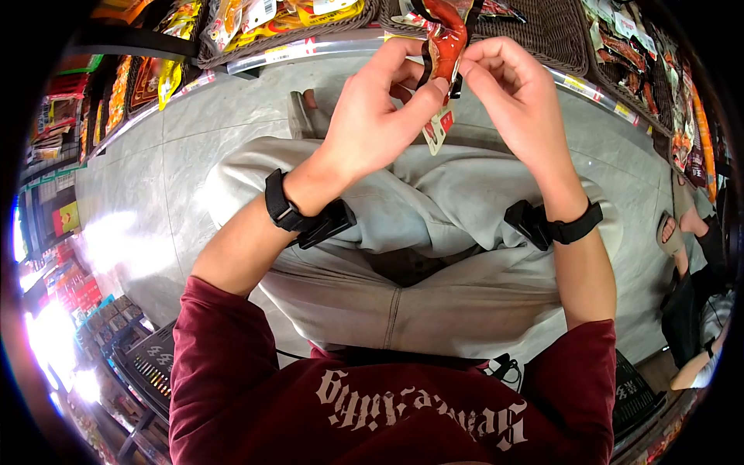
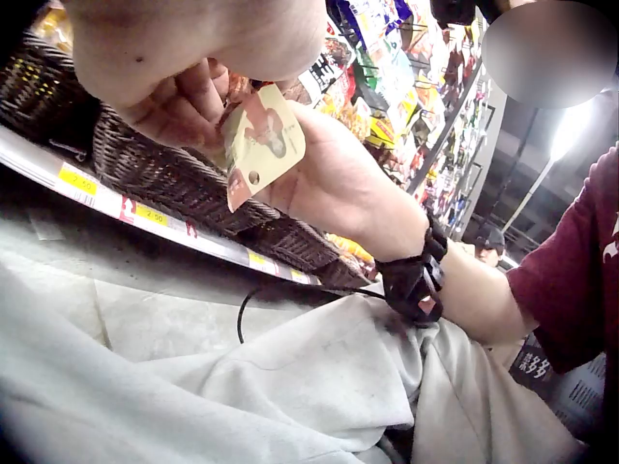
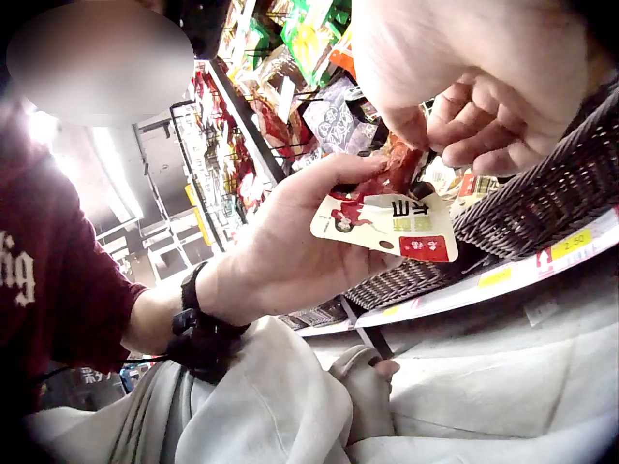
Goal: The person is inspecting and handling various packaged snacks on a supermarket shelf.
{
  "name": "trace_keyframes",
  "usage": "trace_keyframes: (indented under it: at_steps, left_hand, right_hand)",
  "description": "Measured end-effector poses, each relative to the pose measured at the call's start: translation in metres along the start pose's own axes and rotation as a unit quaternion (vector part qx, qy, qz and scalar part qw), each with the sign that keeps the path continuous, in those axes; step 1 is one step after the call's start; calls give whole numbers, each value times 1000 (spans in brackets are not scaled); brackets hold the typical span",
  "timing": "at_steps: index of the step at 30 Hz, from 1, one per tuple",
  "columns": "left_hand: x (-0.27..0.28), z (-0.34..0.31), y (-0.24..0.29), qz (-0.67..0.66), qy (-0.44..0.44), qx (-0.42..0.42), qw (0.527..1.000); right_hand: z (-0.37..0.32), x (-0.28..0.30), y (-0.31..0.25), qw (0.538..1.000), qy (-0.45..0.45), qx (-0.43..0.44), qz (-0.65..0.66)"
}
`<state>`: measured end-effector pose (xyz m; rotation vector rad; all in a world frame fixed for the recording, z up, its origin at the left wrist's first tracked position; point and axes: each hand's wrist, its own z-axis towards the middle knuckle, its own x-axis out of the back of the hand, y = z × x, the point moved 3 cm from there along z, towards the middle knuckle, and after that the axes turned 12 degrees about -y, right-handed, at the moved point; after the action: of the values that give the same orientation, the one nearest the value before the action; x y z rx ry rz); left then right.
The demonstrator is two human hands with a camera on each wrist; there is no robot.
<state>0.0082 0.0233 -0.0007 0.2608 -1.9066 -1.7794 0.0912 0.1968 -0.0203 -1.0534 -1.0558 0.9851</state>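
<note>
A vacuum-packed reddish-brown meat snack [image 1: 448,43] in a clear packet with black edges is held up over the knees, at the shelf front. My left hand [image 1: 380,112] grips its lower part between thumb and curled fingers. On the other side, my right hand [image 1: 518,101] pinches the packet's edge with thumb and fingertips. A cream and red printed card [image 3: 387,230] hangs below the packet. From the left wrist view, the card's back [image 2: 266,145] shows a small hole near one corner. The near hand partly hides the packet in both wrist views.
Wicker baskets [image 1: 535,35] of packaged snacks line the shelf ahead, with price labels along its edge [image 1: 291,53]. Grey tiled floor [image 1: 186,147] lies below. Another person's sandalled foot [image 1: 668,232] is at the right. Black crates [image 1: 147,364] stand behind on the left.
</note>
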Motion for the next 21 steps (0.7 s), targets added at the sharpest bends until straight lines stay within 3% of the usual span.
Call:
trace_keyframes:
  at_steps: [2, 4, 21]
  left_hand:
    - [-1, 1, -2, -3, -1, 7, 1000]
    - [-2, 2, -6, -48, 39, -41, 997]
    - [3, 2, -9, -19, 42, -1, 999]
  right_hand:
    - [1, 1, 1, 1000, 1, 0, 8]
    - [0, 0, -2, 1000, 13, 9, 2]
    - [-1, 0, -1, 1000, -2, -6, -8]
